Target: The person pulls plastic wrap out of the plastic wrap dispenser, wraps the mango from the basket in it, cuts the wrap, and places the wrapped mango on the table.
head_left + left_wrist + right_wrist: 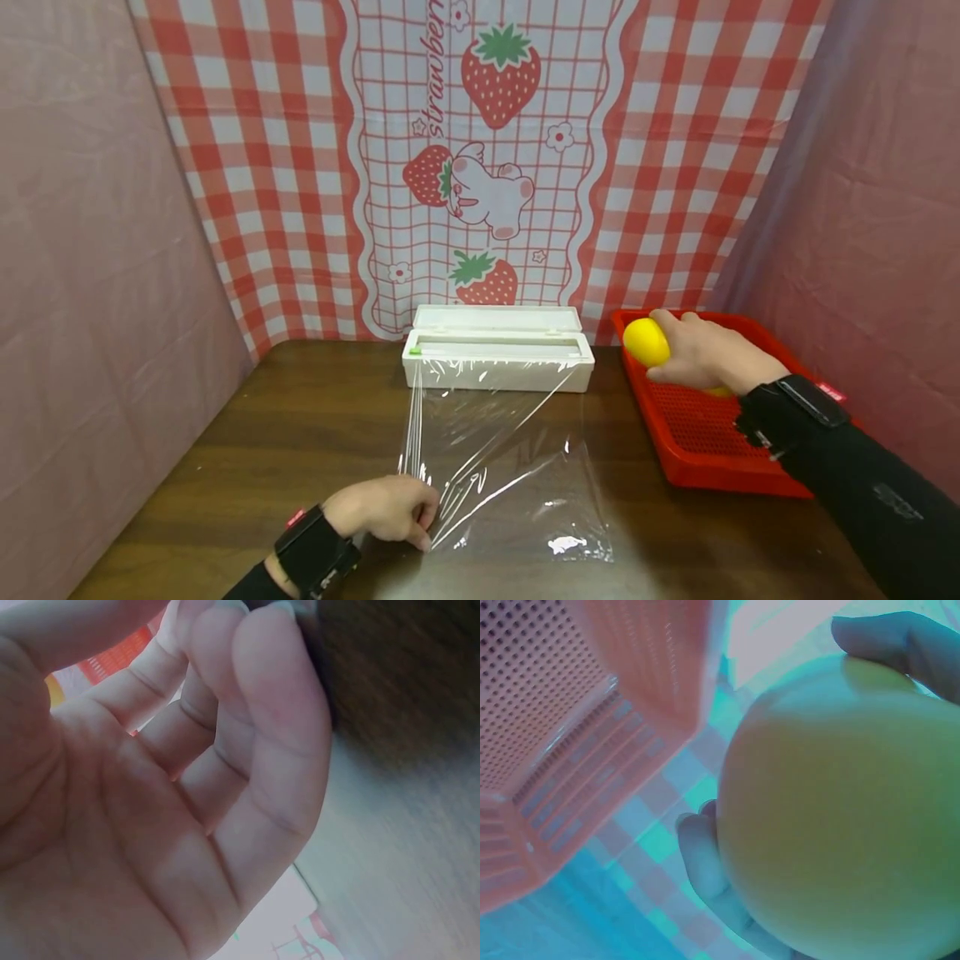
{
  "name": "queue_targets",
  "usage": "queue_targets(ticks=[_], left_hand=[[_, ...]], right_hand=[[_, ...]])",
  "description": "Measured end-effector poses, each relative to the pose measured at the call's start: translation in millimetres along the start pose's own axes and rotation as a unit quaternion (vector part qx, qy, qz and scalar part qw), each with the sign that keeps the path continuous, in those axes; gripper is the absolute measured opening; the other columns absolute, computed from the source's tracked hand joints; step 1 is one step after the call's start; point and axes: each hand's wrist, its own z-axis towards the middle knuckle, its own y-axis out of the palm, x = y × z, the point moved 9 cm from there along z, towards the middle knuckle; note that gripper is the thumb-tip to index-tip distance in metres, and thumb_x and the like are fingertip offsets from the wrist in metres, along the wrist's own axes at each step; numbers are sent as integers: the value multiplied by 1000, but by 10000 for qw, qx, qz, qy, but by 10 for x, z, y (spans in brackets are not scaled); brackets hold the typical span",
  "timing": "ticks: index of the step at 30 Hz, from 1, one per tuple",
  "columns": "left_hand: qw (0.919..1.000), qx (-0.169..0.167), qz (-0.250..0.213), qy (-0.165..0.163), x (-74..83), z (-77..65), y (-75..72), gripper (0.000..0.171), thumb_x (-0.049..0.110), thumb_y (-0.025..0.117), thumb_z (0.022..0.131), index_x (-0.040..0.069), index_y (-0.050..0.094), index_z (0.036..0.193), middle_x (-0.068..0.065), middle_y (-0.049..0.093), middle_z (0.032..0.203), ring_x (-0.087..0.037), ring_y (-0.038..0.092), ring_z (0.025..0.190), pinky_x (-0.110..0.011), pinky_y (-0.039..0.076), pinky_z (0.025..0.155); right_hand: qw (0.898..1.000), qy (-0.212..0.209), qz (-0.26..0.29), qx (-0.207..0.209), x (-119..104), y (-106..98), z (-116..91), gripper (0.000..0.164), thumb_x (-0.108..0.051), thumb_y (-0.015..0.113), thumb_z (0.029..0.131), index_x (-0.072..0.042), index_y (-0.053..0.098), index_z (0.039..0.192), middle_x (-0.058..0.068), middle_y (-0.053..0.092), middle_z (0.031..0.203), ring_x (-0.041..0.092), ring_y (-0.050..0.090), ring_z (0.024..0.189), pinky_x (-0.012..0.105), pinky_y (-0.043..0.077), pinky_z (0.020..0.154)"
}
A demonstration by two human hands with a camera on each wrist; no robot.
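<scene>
A sheet of clear plastic wrap [517,467] stretches toward me over the wooden table from a white wrap dispenser box [498,375] with its lid up. My left hand [386,507] pinches the sheet's near left corner, and creases fan out from the fingertips. In the left wrist view the fingers [281,750] are curled toward the thumb. Over at the right, my right hand [697,348] grips a smooth, yellow rounded fruit [647,342] above the far left rim of a red plastic basket [678,458]. The fruit [840,817] fills much of the right wrist view, thumb and fingers around it.
Another bit of yellow [720,392] shows under the right wrist, over the basket. A red-and-white checked strawberry cloth [285,167] hangs behind the dispenser. Pink cloth walls [97,250] stand at both sides of the brown table [300,425].
</scene>
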Motion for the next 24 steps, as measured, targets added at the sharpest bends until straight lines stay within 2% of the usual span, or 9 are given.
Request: queue_targets(ticks=[4, 12, 18, 24], left_hand=[[10000, -8, -19, -35, 2, -1, -3, 34, 19, 88, 78, 19, 55, 69, 14, 49, 67, -2, 46, 64, -22, 42, 60], [9999, -13, -39, -102, -11, -3, -6, 34, 18, 88, 78, 20, 55, 69, 13, 50, 67, -3, 47, 64, -23, 42, 60], [9999, -20, -67, -144, -22, -5, -6, 34, 19, 88, 77, 20, 55, 70, 13, 51, 68, -3, 47, 64, -23, 42, 61], [9999, -11, -58, -120, -18, 7, 3, 33, 19, 88, 77, 20, 56, 70, 13, 51, 67, -3, 47, 63, -23, 42, 60]], right_hand=[[9995, -148, 38, 277, -186, -11, -34, 98, -45, 84, 75, -8, 34, 150, 23, 53, 116, 34, 56, 90, 57, 55, 76], [9955, -566, 188, 736, -592, 35, -110, 88, -41, 84, 75, -14, 39, 146, 16, 54, 108, 29, 56, 86, 48, 56, 67], [9896, -1017, 328, 967, -916, 156, -170, 88, -39, 84, 73, -17, 41, 146, 12, 55, 108, 25, 55, 85, 41, 54, 63], [9840, -1330, 430, 1109, -1145, 288, -219, 90, -38, 86, 71, -21, 41, 147, 10, 55, 107, 22, 53, 85, 34, 51, 61]])
